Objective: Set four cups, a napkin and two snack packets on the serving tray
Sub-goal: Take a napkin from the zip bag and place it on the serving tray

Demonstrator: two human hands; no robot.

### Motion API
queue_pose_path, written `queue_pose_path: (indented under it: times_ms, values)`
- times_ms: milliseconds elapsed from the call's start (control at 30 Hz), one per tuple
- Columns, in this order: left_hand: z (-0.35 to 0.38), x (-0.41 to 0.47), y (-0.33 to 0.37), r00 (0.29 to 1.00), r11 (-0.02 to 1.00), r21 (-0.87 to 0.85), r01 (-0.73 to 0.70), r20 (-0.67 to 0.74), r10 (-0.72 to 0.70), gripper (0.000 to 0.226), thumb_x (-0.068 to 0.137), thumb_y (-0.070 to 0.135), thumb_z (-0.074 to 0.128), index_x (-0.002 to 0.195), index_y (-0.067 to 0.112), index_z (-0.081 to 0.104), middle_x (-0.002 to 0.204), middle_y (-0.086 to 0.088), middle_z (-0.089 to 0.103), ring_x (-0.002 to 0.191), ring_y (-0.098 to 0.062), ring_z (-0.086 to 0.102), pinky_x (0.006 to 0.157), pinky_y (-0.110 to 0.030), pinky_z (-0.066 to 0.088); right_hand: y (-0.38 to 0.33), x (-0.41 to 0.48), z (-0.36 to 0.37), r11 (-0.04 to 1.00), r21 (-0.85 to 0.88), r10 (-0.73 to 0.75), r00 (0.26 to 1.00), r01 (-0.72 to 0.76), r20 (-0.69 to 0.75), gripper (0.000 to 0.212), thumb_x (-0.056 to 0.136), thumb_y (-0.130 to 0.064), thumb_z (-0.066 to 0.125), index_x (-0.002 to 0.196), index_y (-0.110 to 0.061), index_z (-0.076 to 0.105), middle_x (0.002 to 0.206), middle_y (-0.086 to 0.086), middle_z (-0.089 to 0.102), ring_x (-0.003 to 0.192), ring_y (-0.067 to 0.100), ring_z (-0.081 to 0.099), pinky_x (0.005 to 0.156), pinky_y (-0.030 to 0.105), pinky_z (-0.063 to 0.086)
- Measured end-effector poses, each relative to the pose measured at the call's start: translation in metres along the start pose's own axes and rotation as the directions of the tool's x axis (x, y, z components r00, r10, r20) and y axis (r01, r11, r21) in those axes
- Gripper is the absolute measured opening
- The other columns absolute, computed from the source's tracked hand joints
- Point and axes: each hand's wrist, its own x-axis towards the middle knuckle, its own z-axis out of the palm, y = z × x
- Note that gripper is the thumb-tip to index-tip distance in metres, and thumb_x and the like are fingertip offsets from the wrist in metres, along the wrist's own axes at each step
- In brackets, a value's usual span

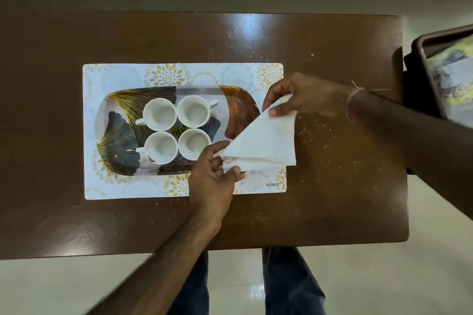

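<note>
Four white cups (176,129) stand in a tight square on the serving tray (236,102), just beyond the left hand (213,174) and off to its far side, all of them empty and upright. That tray, painted with gold and dark leaf shapes, sits on a patterned placemat (133,186) on the brown table (320,199). Both hands are on a white napkin (266,140), which is folded into a triangle and held over the near right end of the tray and the mat. The left hand pinches the napkin's lower corner between thumb and fingers, where the layered edges fan out. The right hand (307,96), with a thin thread tied at the wrist, pinches the upper tip between thumb and forefinger, lifting that point up off the tray's rim. Between the two hands the napkin stretches in a slanted sheet, its bottom edge resting low near the mat. Past the right forearm, at the table's far right edge, a dark bin (419,59) holds something in crinkled wrapping; I cannot tell what it is.
</note>
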Motion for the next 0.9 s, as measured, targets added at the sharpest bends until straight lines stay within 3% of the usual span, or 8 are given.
queue_pose_path:
  times_ms: [100,233,433,500,567,633,733,900]
  values:
    - [-0.003,-0.005,-0.012,0.997,0.994,0.105,-0.023,-0.073,0.031,0.065,0.078,-0.004,0.079,0.123,0.04,0.06,0.116,0.002,0.073,0.098,-0.013,0.074,0.081,-0.032,0.062,0.003,0.014,0.009,1.0,-0.027,0.003,1.0,-0.004,-0.012,0.012,0.085,-0.007,0.076,0.096,-0.013,0.078,0.096,-0.001,0.076,0.092,0.023,0.073,0.087,0.047,0.06]
    - [-0.007,-0.011,-0.022,0.981,0.981,0.189,-0.054,-0.174,0.087,0.06,0.08,0.003,0.08,0.124,0.039,0.059,0.104,0.025,0.069,0.086,0.001,0.072,0.074,-0.012,0.056,-0.001,0.028,0.02,0.993,-0.117,-0.003,0.998,-0.004,-0.061,0.013,0.084,-0.01,0.076,0.094,-0.018,0.079,0.097,-0.002,0.076,0.093,0.019,0.072,0.084,0.042,0.061]
    - [-0.014,-0.017,-0.026,0.936,0.88,0.44,-0.178,-0.2,0.289,0.037,0.08,0.012,0.082,0.107,0.028,0.062,0.097,0.014,0.066,0.073,-0.004,0.063,0.061,-0.009,0.046,-0.012,0.034,0.03,0.964,-0.265,-0.04,0.987,-0.003,-0.154,0.016,0.084,-0.011,0.073,0.095,-0.021,0.078,0.095,-0.006,0.071,0.08,0.011,0.07,0.054,0.022,0.056]
    - [-0.012,-0.017,-0.026,0.949,0.829,0.505,-0.24,-0.059,0.311,0.031,0.083,0.014,0.079,0.11,0.025,0.066,0.106,0.012,0.067,0.077,-0.003,0.061,0.064,-0.013,0.049,-0.014,0.033,0.032,0.955,-0.296,-0.064,0.985,0.015,-0.158,0.016,0.085,-0.012,0.072,0.097,-0.021,0.077,0.093,-0.012,0.066,0.084,0.015,0.069,0.059,0.027,0.058]
    - [-0.01,-0.016,-0.027,0.964,0.804,0.545,-0.238,0.032,0.264,0.038,0.085,0.018,0.077,0.121,0.023,0.066,0.116,0.01,0.066,0.081,-0.001,0.059,0.068,-0.022,0.054,-0.016,0.033,0.033,0.922,-0.384,-0.112,0.982,0.044,-0.155,0.016,0.085,-0.016,0.073,0.099,-0.023,0.078,0.093,-0.014,0.059,0.096,0.016,0.063,0.077,0.031,0.055]
    - [-0.01,-0.012,-0.028,0.975,0.808,0.557,-0.194,0.014,0.224,0.044,0.086,0.02,0.075,0.129,0.021,0.063,0.117,0.009,0.066,0.081,0.002,0.058,0.069,-0.023,0.054,-0.017,0.033,0.033,0.887,-0.456,-0.151,0.98,0.076,-0.13,0.016,0.085,-0.019,0.075,0.099,-0.025,0.078,0.102,-0.007,0.055,0.105,0.014,0.055,0.087,0.029,0.046]
    - [-0.012,-0.009,-0.027,0.976,0.827,0.539,-0.161,-0.036,0.213,0.038,0.087,0.021,0.075,0.123,0.023,0.065,0.106,0.008,0.07,0.079,0.001,0.061,0.066,-0.015,0.048,-0.019,0.034,0.037,0.863,-0.493,-0.181,0.979,0.111,-0.097,0.016,0.084,-0.017,0.075,0.095,-0.028,0.077,0.111,-0.001,0.05,0.106,0.014,0.052,0.084,0.024,0.039]
    - [-0.014,-0.013,-0.03,0.938,0.758,0.599,-0.259,-0.032,0.346,0.03,0.086,0.018,0.075,0.112,0.023,0.062,0.109,0.007,0.064,0.079,-0.005,0.06,0.064,-0.007,0.044,-0.023,0.034,0.046,0.817,-0.563,-0.191,0.98,0.122,-0.064,0.017,0.085,-0.014,0.076,0.1,-0.022,0.078,0.117,0.003,0.046,0.108,0.021,0.052,0.086,0.031,0.048]
